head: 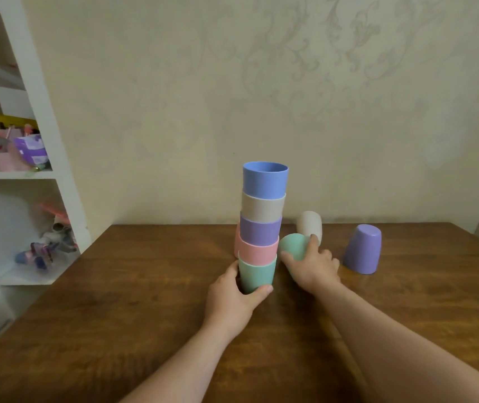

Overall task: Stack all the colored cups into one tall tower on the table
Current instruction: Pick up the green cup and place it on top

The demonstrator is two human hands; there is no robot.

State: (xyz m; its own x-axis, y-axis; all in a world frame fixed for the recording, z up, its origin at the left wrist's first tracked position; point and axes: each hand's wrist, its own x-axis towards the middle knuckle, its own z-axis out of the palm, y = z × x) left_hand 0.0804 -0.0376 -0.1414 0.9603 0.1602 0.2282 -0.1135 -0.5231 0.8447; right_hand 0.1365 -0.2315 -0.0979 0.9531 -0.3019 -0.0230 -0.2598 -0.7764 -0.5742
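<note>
Wooden bench point(145, 315) carries my nested tower point(261, 222), my left hand point(232, 298) wrapped around its green bottom cup point(257, 276), my right hand point(315, 264) closing on a loose green cup point(292, 245), light, stiff plastic, best gripped at the side wall.

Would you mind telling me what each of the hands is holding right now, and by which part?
The left hand grips the stack's bottom green cup around its lower wall. The right hand wraps the side of a loose green cup.
</note>
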